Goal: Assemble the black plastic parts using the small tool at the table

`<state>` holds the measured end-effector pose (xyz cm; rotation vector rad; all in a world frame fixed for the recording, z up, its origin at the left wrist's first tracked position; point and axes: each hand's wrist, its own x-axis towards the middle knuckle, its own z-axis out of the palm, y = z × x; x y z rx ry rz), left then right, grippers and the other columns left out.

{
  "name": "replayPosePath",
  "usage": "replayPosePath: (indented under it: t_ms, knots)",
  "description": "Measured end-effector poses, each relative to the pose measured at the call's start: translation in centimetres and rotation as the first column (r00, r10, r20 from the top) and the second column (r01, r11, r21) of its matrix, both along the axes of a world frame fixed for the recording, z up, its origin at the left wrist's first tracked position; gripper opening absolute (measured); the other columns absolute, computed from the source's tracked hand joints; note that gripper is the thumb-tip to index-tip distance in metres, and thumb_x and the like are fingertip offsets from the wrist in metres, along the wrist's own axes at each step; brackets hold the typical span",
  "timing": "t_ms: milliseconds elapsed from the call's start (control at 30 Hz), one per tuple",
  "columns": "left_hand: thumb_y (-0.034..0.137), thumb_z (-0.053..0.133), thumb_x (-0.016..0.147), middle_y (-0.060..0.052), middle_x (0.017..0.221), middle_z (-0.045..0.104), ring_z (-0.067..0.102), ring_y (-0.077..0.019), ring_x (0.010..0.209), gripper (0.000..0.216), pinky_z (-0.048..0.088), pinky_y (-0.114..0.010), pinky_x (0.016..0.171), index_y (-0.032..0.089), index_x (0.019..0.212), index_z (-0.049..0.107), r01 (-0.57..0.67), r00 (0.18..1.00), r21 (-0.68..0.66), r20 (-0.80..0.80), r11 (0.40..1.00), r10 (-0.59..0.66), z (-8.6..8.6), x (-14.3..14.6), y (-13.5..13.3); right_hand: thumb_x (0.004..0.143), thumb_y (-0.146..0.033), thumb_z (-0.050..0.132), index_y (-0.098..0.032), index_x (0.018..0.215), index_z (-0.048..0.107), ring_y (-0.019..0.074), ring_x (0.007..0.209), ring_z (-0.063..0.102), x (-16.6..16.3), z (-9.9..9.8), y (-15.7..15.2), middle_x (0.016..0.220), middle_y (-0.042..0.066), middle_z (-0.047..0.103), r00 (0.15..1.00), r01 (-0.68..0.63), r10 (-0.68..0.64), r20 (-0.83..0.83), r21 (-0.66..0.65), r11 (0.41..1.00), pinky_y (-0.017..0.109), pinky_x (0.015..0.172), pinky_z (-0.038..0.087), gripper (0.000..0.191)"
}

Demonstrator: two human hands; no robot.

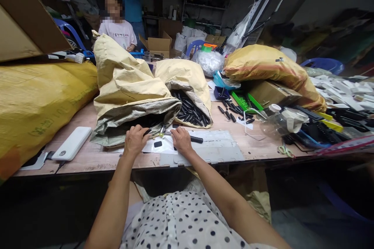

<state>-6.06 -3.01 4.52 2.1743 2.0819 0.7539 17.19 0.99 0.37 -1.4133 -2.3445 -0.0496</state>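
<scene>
My left hand (135, 140) is closed around a small black part (147, 131), whose tip pokes out past the fingers at the mouth of the near sack. My right hand (181, 140) grips a small hammer (196, 139) by its shaft. The black handle end sticks out to the right, and the metal and yellow head points toward my left hand. Beneath them lie a white sheet with a black square patch (157, 144) and a grey board (210, 148). The open cream sack (128, 78) stands just behind; its inside is dark. Another sack (187, 72) shows many black pieces (191, 111).
A white power bank (72, 144) lies at left beside a big yellow sack (43, 105). Loose black parts, a green tray (247, 101), a clear jug (280, 122) and scissors (285, 150) are at right. Two people (118, 31) are across the table.
</scene>
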Motion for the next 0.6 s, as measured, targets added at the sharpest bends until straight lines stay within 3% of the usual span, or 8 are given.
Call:
replayPosePath:
  t_ms: [133,233,433,600]
  knots:
    - [0.036,0.076,0.084,-0.005,0.09,0.067,0.061,-0.0248,0.092,0.025,0.049,-0.035,0.087,0.028,0.108,0.076,0.167,0.978,0.003,0.124,0.986,-0.166,-1.5,3.8,-1.6,0.098,-0.021,0.054,-0.025,0.115,0.072,0.0233,0.094,0.052,0.0,0.0,0.0,0.099,0.008,0.063,1.0,0.009,-0.009,0.004,0.0,1.0,0.032,0.079,0.039,0.025]
    - [0.03,0.079,0.081,-0.005,0.093,0.069,0.063,-0.0261,0.093,0.025,0.051,-0.037,0.087,0.028,0.106,0.076,0.162,0.97,-0.027,0.188,0.986,-0.154,-3.1,5.5,-1.9,0.098,-0.02,0.054,-0.026,0.117,0.071,0.0234,0.094,0.052,0.0,0.1,0.0,0.099,0.008,0.063,1.0,0.009,-0.009,0.005,-0.005,1.0,0.032,0.078,0.039,0.026]
    - [0.02,0.077,0.077,-0.004,0.095,0.071,0.063,-0.0247,0.094,0.022,0.053,-0.038,0.088,0.025,0.099,0.074,0.134,0.93,0.021,0.343,0.991,-0.133,-4.5,4.7,-2.2,0.097,-0.02,0.054,-0.025,0.117,0.073,0.0235,0.095,0.055,-0.2,0.9,-0.1,0.099,0.009,0.064,0.999,0.034,-0.035,-0.021,-0.058,0.998,0.033,0.081,0.042,0.028]
    - [0.015,0.076,0.071,-0.003,0.09,0.069,0.062,-0.0257,0.093,0.018,0.052,-0.041,0.09,0.024,0.086,0.072,0.084,0.92,0.011,0.384,0.996,-0.082,-4.2,4.6,-2.5,0.098,-0.02,0.048,-0.023,0.13,0.068,0.024,0.098,0.058,0.4,2.3,-2.0,0.102,0.01,0.065,0.969,0.086,-0.1,-0.227,-0.071,0.994,0.034,0.086,0.048,0.038]
